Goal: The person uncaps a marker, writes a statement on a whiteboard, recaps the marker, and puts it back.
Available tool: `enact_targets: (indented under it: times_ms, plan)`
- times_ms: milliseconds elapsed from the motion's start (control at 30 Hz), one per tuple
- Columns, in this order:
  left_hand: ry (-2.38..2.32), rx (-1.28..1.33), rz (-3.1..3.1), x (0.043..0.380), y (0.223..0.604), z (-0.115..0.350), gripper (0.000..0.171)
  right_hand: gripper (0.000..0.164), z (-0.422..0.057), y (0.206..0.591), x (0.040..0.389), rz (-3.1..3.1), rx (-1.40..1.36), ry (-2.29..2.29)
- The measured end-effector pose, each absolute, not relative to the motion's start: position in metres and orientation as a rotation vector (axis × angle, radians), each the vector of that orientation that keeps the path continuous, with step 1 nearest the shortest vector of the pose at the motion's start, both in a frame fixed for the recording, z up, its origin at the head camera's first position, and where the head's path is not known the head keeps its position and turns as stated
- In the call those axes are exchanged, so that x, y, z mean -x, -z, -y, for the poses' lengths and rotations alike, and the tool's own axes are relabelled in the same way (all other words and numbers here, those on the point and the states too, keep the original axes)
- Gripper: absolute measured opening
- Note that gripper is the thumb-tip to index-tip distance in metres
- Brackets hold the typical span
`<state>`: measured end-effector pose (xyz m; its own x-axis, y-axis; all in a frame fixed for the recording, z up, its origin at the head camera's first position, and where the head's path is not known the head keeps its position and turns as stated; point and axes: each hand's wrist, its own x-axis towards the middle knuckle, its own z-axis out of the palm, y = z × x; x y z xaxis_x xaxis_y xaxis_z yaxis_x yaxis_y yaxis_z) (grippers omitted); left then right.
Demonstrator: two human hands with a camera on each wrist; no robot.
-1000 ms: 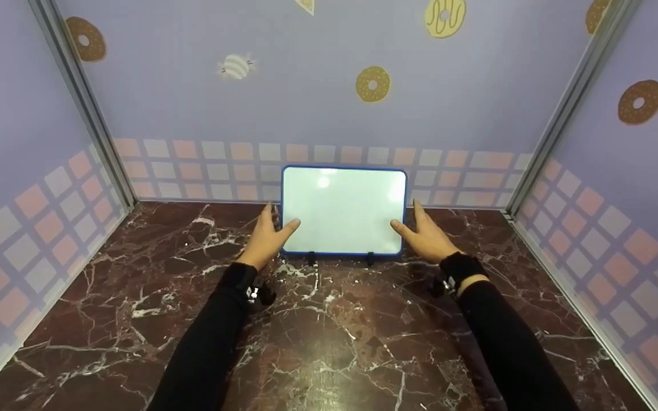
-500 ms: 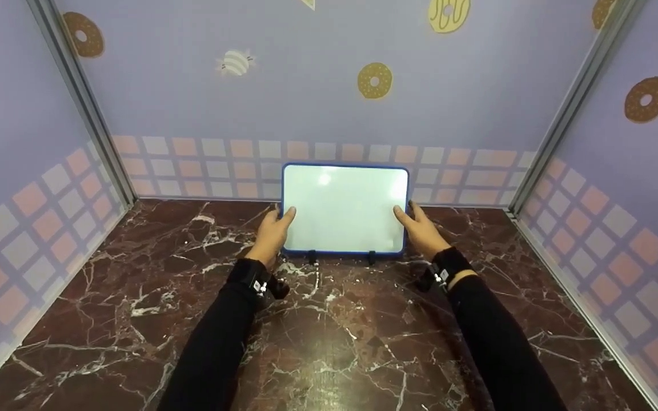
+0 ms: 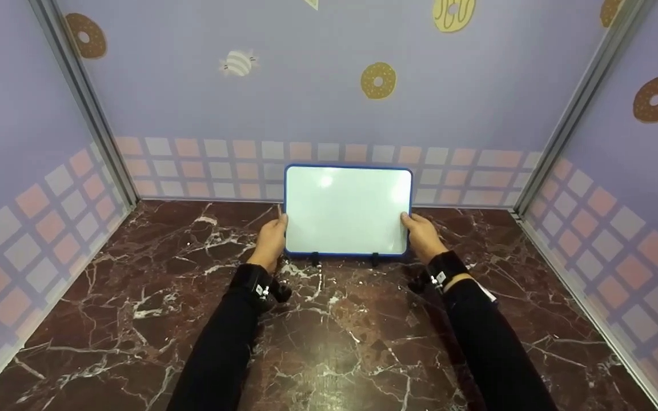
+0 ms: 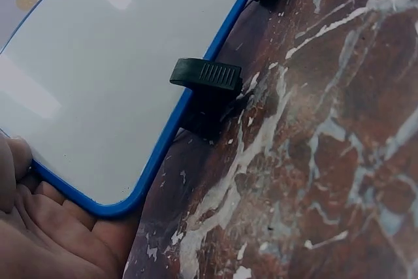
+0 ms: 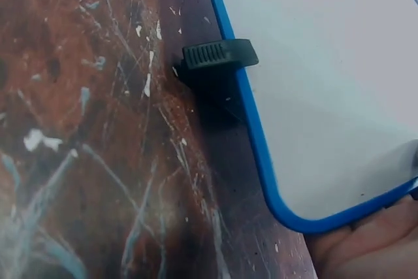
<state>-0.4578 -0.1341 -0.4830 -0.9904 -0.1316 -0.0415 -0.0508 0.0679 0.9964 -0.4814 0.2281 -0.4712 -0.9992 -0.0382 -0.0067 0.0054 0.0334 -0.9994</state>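
A small whiteboard point(image 3: 347, 210) with a blue frame stands upright near the back wall, its lower edge in two black clips point(image 4: 206, 74) of a stand. My left hand point(image 3: 270, 240) holds its left side, the thumb at the frame and the other fingers behind the board. On the opposite side my right hand point(image 3: 425, 235) grips the frame, thumb on the front edge. The right fingers point(image 5: 372, 243) show partly beneath the blue edge in the right wrist view; the rest are hidden behind the board. The white surface carries bright reflections.
Dark red marble-patterned tabletop point(image 3: 340, 342) spreads beneath the arms. A lilac back wall point(image 3: 306, 103) with sweets and checks stands close behind the board. Side walls meet it at grey metal posts point(image 3: 86, 108).
Both hands have come in from beside the whiteboard and closed on its side edges. The thumbs have shifted outward from the white face to the frame. The board stands in about the same place.
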Motion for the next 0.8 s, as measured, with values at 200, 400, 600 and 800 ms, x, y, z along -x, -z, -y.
enact_targets:
  times_ms: [200,400,600,800]
  plan:
    - [2.073,-0.188,2.277,0.453,0.48,0.134,0.062,0.061,-0.227,0.472,0.482,-2.203,0.0,2.192]
    - [2.052,-0.175,2.295,0.45,0.478,0.136,0.062,0.06,-0.228,0.472,0.48,-2.185,0.017,2.18]
    - [2.058,-0.17,2.313,0.448,0.479,0.137,0.063,0.059,-0.231,0.474,0.476,-2.19,0.005,2.154]
    - [1.989,-0.144,2.341,0.444,0.481,0.139,0.059,0.061,-0.233,0.474,0.471,-2.148,0.01,2.184]
